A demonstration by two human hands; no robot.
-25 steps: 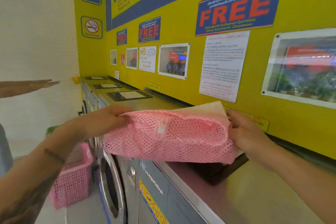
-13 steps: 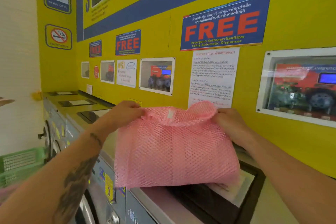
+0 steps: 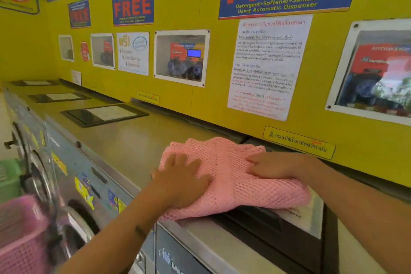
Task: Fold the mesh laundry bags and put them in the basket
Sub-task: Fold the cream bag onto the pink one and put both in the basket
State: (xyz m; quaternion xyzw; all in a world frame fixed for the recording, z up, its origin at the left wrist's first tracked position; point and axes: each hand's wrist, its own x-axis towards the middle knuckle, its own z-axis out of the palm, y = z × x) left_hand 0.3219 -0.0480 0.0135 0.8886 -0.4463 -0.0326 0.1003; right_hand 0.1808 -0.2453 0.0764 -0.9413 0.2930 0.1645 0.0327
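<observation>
A pink mesh laundry bag (image 3: pixel 231 176) lies flat on the steel top of a washing machine (image 3: pixel 142 140), close to the yellow wall. My left hand (image 3: pixel 182 180) presses palm-down on its near left part, fingers spread. My right hand (image 3: pixel 278 165) rests flat on its right side. Neither hand grips the mesh. A pink basket (image 3: pixel 20 236) stands on the floor at the lower left, blurred.
A row of front-loading washers (image 3: pixel 55 184) runs along the left, with black lid panels (image 3: pixel 104 114) on their tops. A green basket (image 3: pixel 9 180) sits beyond the pink one. The yellow wall (image 3: pixel 200 18) with posters stands right behind the bag.
The bag, held up by its top edge in both hands before, now lies on the machine top. Both hands have let go of the edge and lie flat on it.
</observation>
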